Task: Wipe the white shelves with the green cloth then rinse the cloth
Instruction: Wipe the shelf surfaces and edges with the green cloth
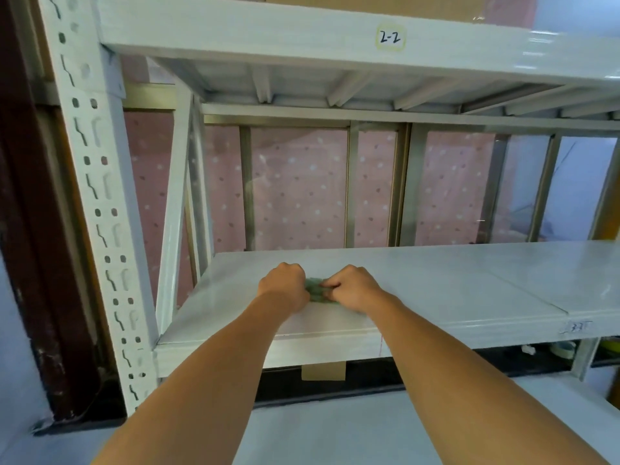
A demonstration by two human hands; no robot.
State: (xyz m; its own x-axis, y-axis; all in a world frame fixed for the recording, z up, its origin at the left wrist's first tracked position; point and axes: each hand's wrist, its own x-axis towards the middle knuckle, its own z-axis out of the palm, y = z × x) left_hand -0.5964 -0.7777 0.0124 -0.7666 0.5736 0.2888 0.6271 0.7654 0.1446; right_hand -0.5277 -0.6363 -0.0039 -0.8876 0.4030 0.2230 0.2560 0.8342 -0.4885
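Observation:
A green cloth (316, 290) lies bunched on the white middle shelf (453, 290), near its left front part. My left hand (283, 285) grips the cloth's left side with curled fingers. My right hand (352, 288) pinches its right side. Both hands rest on the shelf surface, and most of the cloth is hidden between them. A higher white shelf (302, 38) labelled 2-2 runs across the top.
A white perforated upright post (100, 213) stands at the left with a diagonal brace behind it. Behind the shelf is a window frame with pink dotted fabric (298, 189). A lower white shelf (335, 427) sits beneath my arms. Small items lie at the lower right (563, 347).

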